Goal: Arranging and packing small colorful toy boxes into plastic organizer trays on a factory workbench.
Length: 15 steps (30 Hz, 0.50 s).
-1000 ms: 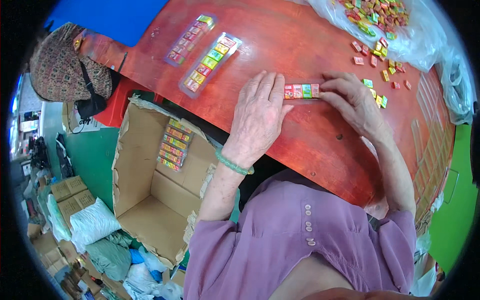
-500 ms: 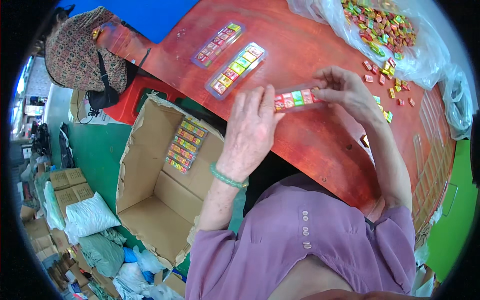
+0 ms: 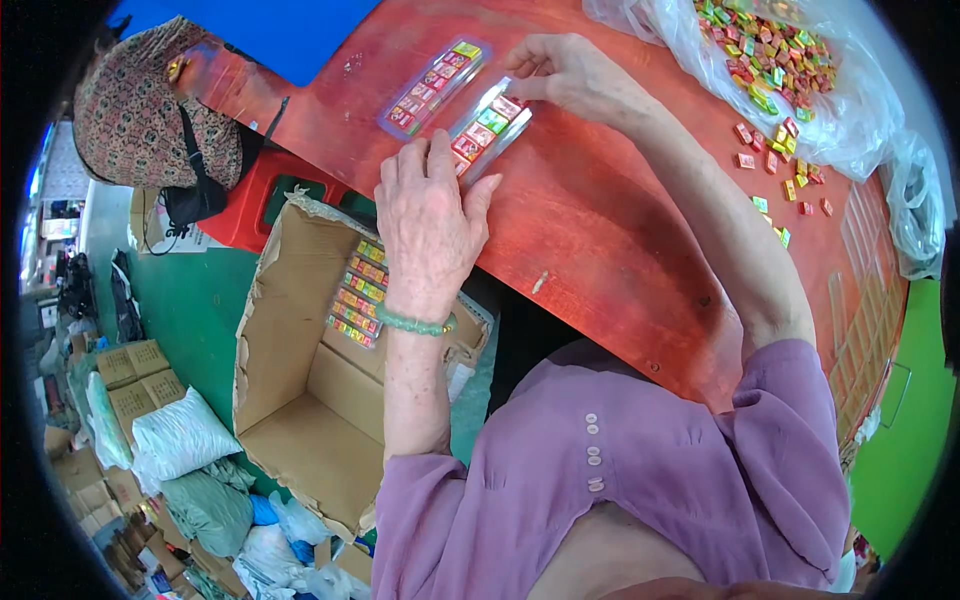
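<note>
A narrow clear plastic tray (image 3: pixel 487 132), filled with a row of red, green and white wrapped sweets, lies between my hands at the table's left part. My left hand (image 3: pixel 432 210), wearing a green bead bracelet, holds its near end between fingers and thumb. At the far end, my right hand (image 3: pixel 570 75) pinches the tray with bent fingers. The second tray there is mostly hidden under the held one and my hands. Just left of them rests another filled tray (image 3: pixel 437 86) with red and yellow-green sweets.
Below the edge of the red table (image 3: pixel 600 230) stands an open cardboard box (image 3: pixel 290 350) with several filled trays (image 3: pixel 358 300) inside. Loose sweets (image 3: pixel 790 150) lie beside a plastic bag (image 3: pixel 850 130) heaped with more. Empty clear trays (image 3: pixel 865 320) sit at the right. A red stool (image 3: pixel 250 220) is behind the box.
Both hands have moved left and away from me with the held tray, bringing it over the tray lying on the table. It is now tilted along that tray's direction.
</note>
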### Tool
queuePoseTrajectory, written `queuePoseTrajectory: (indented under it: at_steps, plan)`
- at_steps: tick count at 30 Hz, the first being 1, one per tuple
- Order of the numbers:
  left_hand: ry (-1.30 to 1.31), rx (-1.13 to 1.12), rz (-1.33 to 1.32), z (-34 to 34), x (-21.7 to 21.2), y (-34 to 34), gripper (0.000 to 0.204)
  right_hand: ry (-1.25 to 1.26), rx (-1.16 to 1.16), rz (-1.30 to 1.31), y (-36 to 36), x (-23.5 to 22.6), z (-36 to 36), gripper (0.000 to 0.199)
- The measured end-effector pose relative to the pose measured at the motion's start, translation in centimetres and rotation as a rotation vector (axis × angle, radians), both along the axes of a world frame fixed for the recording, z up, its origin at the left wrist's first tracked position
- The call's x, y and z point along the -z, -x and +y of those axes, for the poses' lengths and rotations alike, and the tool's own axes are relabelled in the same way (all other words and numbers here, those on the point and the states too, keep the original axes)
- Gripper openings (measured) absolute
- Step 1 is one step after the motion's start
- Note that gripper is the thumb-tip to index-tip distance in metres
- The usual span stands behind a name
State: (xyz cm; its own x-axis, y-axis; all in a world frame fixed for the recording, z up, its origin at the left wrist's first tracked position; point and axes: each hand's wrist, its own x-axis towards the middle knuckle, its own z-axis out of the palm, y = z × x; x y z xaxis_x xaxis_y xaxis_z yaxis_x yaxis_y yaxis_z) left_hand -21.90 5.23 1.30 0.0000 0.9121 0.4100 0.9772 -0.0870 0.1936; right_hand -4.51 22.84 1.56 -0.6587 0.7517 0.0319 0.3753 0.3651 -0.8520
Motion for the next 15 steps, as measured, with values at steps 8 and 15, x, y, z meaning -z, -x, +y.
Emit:
queuePoseTrajectory:
  at_steps: [8, 15]
  plan:
    - [0.113, -0.004, -0.01, 0.0, 0.7, 0.8, 0.064, 0.033, -0.012, -0.219, 0.9, -0.5, -1.0, 0.05]
    - [0.131, 0.085, -0.175, 0.1, 0.9, 2.2, 0.061, 0.325, 0.04, -0.221, 1.2, -0.5, -1.0, 0.054]
